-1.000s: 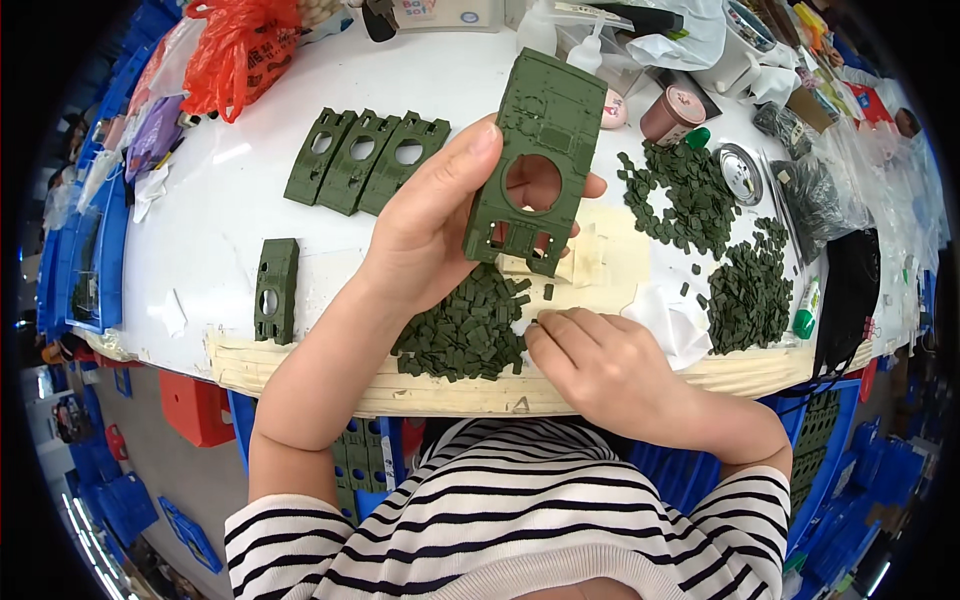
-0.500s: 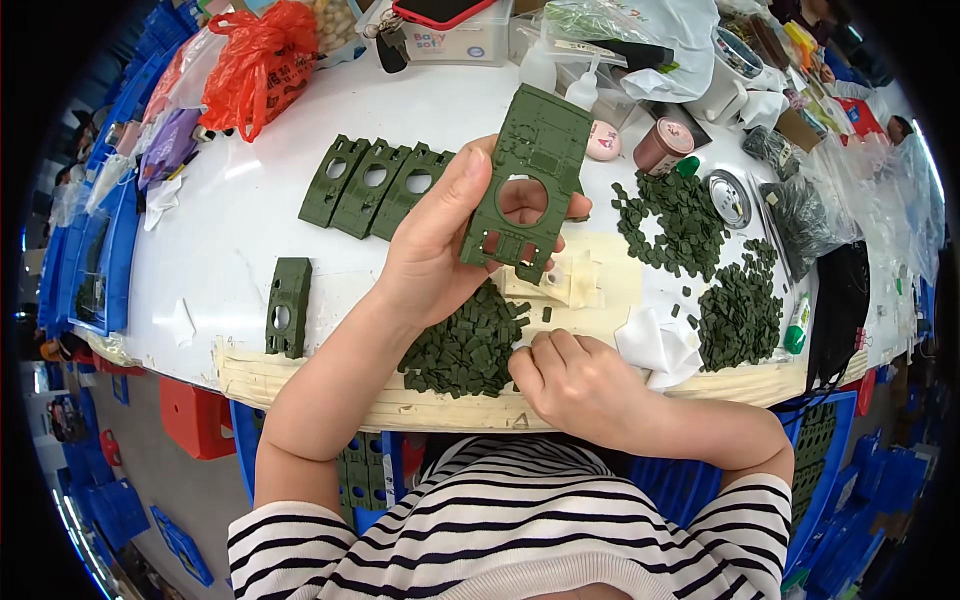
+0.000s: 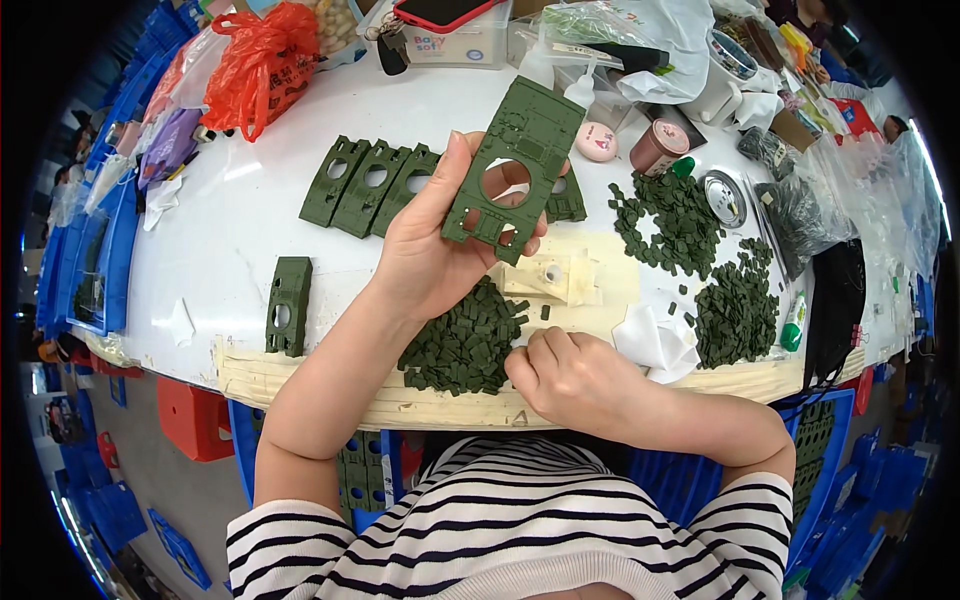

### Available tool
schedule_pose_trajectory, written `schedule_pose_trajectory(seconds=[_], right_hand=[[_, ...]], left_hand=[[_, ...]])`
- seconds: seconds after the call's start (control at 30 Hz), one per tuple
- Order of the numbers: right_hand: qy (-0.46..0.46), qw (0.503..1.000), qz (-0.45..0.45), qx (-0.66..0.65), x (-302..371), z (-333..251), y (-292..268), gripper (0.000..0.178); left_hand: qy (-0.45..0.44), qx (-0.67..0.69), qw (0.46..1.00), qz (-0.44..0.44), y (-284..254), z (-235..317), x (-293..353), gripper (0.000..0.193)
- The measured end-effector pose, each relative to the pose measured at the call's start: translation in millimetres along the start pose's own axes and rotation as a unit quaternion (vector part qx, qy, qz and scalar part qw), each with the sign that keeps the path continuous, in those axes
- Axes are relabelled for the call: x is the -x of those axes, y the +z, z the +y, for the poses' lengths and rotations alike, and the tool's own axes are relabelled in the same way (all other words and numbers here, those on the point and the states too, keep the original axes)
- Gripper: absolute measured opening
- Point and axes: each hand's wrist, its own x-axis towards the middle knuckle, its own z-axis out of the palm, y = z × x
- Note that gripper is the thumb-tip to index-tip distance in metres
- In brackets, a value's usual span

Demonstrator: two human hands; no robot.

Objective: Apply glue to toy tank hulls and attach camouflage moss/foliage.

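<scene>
My left hand (image 3: 422, 240) grips a dark green plastic model tank hull part (image 3: 530, 135) above the table, thumb along its left edge and fingertips at its right. A large round hole and smaller openings go through the part. My right hand (image 3: 590, 385) rests at the table's front edge, fingers curled; whatever they may hold is hidden. Just left of it lies a heap of small green plastic pieces (image 3: 460, 345). Beyond it sits a cream block (image 3: 565, 278) with a hole in it. Similar hull parts (image 3: 335, 185) stand in a row behind my left hand, partly hidden.
One more hull part (image 3: 288, 305) lies at the left. Two more heaps of small green pieces (image 3: 675, 225) (image 3: 738, 315) are on the right, near a crumpled white tissue (image 3: 655, 340) and a round metal tin (image 3: 722, 198). A red plastic bag (image 3: 262, 70) and bottles stand at the back.
My left hand has moved the hull part slightly left and upward and tilted it, so more of the row behind shows. My right hand has barely moved.
</scene>
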Motion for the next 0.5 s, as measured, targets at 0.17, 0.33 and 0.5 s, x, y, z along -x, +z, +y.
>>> schedule_pose_trajectory(seconds=[0.17,0.33,0.5], right_hand=[[0.009,0.999,0.011,-0.034,0,5,0,0.025],[0.053,0.979,0.05,-0.191,6,20,-18,0.026],[0.166,0.918,0.226,-0.28,10,57,-83,0.018]], left_hand=[[-0.003,0.006,1.0,0.029,2,2,0,0.053],[-0.002,-0.005,1.0,0.029,4,2,-1,0.05],[-0.046,-0.008,0.999,-0.009,-3,4,2,0.053]])
